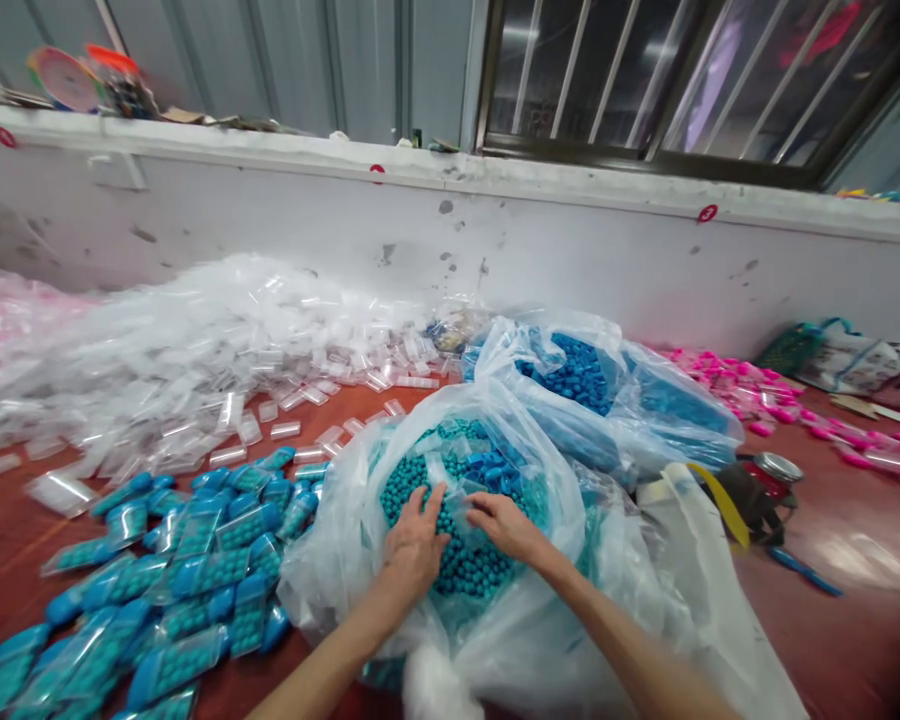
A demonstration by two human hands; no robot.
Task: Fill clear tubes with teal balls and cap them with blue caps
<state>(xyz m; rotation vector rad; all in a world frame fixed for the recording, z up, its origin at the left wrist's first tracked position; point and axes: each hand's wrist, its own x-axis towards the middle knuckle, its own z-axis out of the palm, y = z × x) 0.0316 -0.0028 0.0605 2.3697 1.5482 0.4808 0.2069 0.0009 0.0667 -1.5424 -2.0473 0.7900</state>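
"What's over on the left?"

"A far heap of clear plastic cases (195,350), spilling along the wall (570,245). On the near side, filled cases (202,570) lie piled on the red table (870,640), teal inside, with blue ends."

"And next to those?"

"A big translucent bag (326,560), its mouth wide open. The teal beads (476,565) are inside it, and some blue caps (495,470) lie on top, towards the far right of them."

"Which hand is where?"

"Both are over the bag's mouth. The left hand (412,545) has its fingers spread, tips down by the beads. The right hand (506,525) is narrower — fingers bent in towards the thumb, close to a clear piece (461,500) between the two hands. Whether it grips that, I can't tell."

"Beyond them?"

"Far and a bit right, a second bag (562,430) of blue pieces (570,372). Further right there's a silver-lidded jar (778,468) — and, farther off, scattered pink pieces (757,390). A blue stick (804,571) lies nearer than the jar."
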